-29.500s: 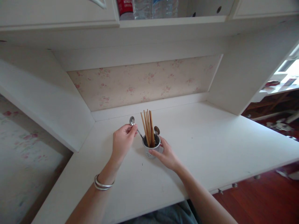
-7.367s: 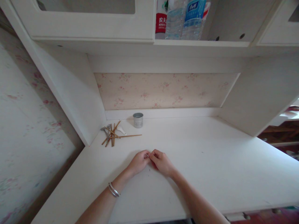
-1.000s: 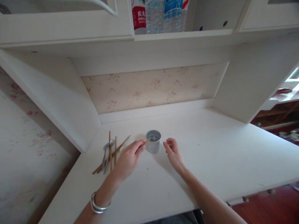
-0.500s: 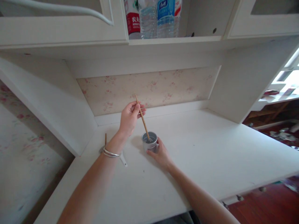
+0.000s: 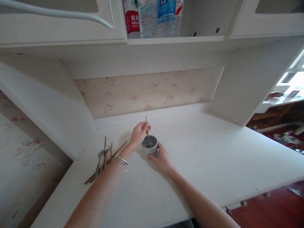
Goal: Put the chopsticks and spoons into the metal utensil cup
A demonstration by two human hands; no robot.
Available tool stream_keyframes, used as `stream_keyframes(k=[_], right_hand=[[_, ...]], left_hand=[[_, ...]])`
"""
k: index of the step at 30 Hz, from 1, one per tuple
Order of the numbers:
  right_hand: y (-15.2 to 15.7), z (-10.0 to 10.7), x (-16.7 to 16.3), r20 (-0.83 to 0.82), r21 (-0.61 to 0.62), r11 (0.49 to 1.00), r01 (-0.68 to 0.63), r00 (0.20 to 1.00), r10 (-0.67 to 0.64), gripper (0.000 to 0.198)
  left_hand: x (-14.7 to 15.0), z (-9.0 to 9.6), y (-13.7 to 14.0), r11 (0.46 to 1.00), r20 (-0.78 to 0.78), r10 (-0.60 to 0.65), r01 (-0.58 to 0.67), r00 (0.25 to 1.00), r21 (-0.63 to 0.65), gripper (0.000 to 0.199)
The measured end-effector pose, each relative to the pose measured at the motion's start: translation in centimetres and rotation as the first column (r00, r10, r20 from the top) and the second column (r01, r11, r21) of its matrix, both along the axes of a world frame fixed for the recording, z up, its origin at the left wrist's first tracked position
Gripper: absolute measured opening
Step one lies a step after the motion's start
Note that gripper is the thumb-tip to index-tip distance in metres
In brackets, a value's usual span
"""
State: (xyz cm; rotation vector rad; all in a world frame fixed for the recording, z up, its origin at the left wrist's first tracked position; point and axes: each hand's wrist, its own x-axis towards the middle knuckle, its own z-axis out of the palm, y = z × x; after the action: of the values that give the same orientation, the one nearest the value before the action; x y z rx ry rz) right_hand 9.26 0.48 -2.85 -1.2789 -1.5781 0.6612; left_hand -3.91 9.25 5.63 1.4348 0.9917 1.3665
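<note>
A grey metal cup [image 5: 150,151] with small holes in its bottom stands on the white counter. My right hand [image 5: 162,158] is wrapped round its right side. Pinched in the fingers of my left hand [image 5: 140,131] is a wooden chopstick [image 5: 148,139], nearly upright, its lower end inside the cup. To the left of my left forearm lies a loose pile of several chopsticks [image 5: 121,148] and metal spoons [image 5: 100,154]. My forearm hides part of the pile.
Above hangs a white cupboard whose open section holds several plastic bottles [image 5: 148,20]. A white cable [image 5: 59,12] runs across its left door. Side panels [image 5: 251,79] close in the counter [image 5: 201,158] at both ends.
My left hand has come down, lowering the chopstick deeper into the cup and making it more upright. My left forearm has shifted right, uncovering more of the chopsticks and spoons.
</note>
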Motion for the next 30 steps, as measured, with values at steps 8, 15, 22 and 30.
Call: stream_keyframes(k=[8,15,22,30], right_hand=[[-0.1,0.1,0.0,-0.001,0.001,1.000,0.004,1.000,-0.004,0.067],[-0.4,0.7,0.0,0.000,0.006,1.000,-0.008,1.000,0.008,0.063],[-0.4,0.2,-0.1,0.005,0.036,0.999,-0.005,1.000,0.005,0.069],[-3.9,2.6,0.2,-0.038,0.300,0.929,0.217,0.976,-0.215,0.039]], left_hand=[[-0.1,0.2,-0.3,0.999,-0.025,0.021,-0.023,0.999,-0.050,0.032],[-1.4,-0.6,-4.4,0.994,-0.094,0.010,-0.020,0.996,-0.103,0.064],[-1.4,-4.7,-8.3,0.990,-0.056,-0.102,0.096,0.993,-0.101,0.097],[-0.8,-7.3,-7.6,0.998,0.008,-0.051,0.051,0.999,-0.040,0.082]])
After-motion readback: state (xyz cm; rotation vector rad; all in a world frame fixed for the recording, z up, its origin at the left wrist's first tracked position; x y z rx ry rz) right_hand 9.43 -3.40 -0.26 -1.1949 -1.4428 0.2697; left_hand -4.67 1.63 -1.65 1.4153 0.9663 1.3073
